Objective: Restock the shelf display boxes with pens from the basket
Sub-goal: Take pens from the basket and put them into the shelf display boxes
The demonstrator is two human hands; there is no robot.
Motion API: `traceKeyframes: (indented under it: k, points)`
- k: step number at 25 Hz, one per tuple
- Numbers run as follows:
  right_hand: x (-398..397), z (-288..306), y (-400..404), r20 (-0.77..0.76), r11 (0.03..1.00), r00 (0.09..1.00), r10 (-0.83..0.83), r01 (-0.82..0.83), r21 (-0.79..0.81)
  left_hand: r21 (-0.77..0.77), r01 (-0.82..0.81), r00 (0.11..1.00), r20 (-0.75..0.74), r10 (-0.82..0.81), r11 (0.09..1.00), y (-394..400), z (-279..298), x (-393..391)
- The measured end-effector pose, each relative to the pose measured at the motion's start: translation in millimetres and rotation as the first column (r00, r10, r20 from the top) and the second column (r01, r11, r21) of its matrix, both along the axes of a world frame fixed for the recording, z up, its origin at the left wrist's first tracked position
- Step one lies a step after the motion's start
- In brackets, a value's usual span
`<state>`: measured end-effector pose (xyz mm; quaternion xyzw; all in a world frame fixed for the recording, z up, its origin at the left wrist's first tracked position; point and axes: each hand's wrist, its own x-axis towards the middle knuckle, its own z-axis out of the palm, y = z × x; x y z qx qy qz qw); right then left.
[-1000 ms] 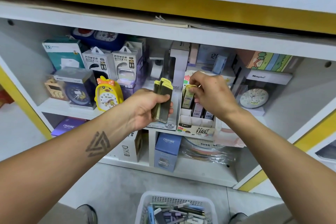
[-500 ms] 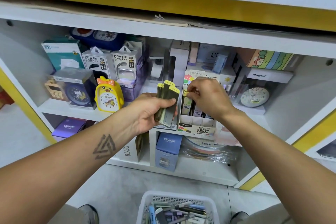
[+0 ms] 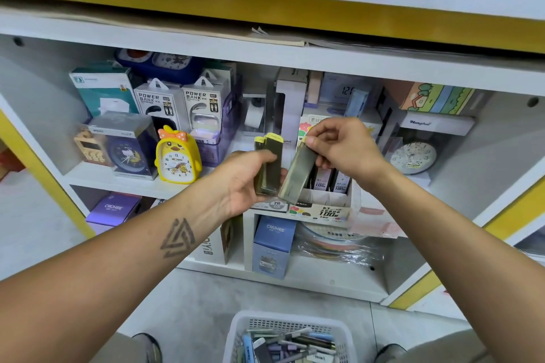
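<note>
My left hand (image 3: 246, 183) grips a small stack of flat olive-green packs with yellow tops (image 3: 269, 165), held upright in front of the shelf. My right hand (image 3: 343, 147) pinches the top of one more olive pack (image 3: 296, 175), tilted, its lower end close to the left hand's stack. Behind it stands the white display box (image 3: 321, 209) on the shelf edge, with several small packs upright inside. The white basket (image 3: 290, 339) of mixed pens sits on the floor at the bottom of the view.
The shelf holds a yellow duck clock (image 3: 177, 156), power bank boxes (image 3: 182, 103), a blue boxed clock (image 3: 124, 147) and a round white clock (image 3: 413, 158). A blue Cruhre box (image 3: 272, 244) stands on the lower shelf. My shoes flank the basket.
My right hand left the display box, came over to the left hand's stack and now pulls one olive pack away from it, tilted. The left hand stayed nearly still.
</note>
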<state>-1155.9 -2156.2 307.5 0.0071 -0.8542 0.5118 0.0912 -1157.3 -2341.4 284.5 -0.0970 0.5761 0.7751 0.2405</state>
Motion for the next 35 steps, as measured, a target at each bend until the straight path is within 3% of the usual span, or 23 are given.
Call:
traceKeyframes:
  k: [3, 6, 10, 14, 18, 23, 30, 35]
  points:
    - [-2.6, -0.7, 12.5, -0.144, 0.977, 0.988, -0.059, 0.087, 0.195, -0.018, -0.084, 0.996, 0.019, 0.085, 0.996, -5.0, -1.9, -6.5]
    - [-1.5, -5.7, 13.6, -0.218, 0.910, 0.976, 0.005, 0.086, 0.406, -0.021, -0.090, 0.996, 0.015, 0.090, 0.996, -6.0, -3.8, -7.0]
    - [0.7, -4.2, 9.0, -0.268, 0.878, 0.963, 0.021, 0.110, 0.466, -0.021, -0.038, 0.999, 0.015, 0.038, 0.999, -1.6, -4.5, -4.9]
    - [-0.9, 0.0, 7.4, -0.318, 0.784, 0.948, 0.021, 0.182, 0.593, -0.007, -0.033, 0.999, 0.015, 0.033, 0.999, -0.2, -6.6, -6.0]
    - [-2.7, -2.5, 7.1, -0.266, 0.767, 0.964, 0.021, 0.155, 0.623, -0.006, -0.035, 0.999, 0.015, 0.035, 0.999, -0.8, -6.3, -6.6]
    - [-5.2, -0.2, 9.9, -0.082, 0.869, 0.995, 0.052, -0.005, 0.495, -0.012, -0.022, 1.000, 0.011, 0.022, 1.000, 0.4, -3.8, -3.8]
    - [-5.2, -2.7, 15.5, -0.243, 0.739, 0.964, 0.107, 0.087, 0.668, -0.016, -0.017, 1.000, 0.007, 0.017, 1.000, 1.1, -2.6, -1.8]
    - [-3.8, -9.0, 8.2, -0.216, 0.695, 0.965, 0.150, 0.052, 0.717, -0.005, 0.014, 1.000, -0.007, -0.014, 1.000, 1.8, -2.3, -0.7]
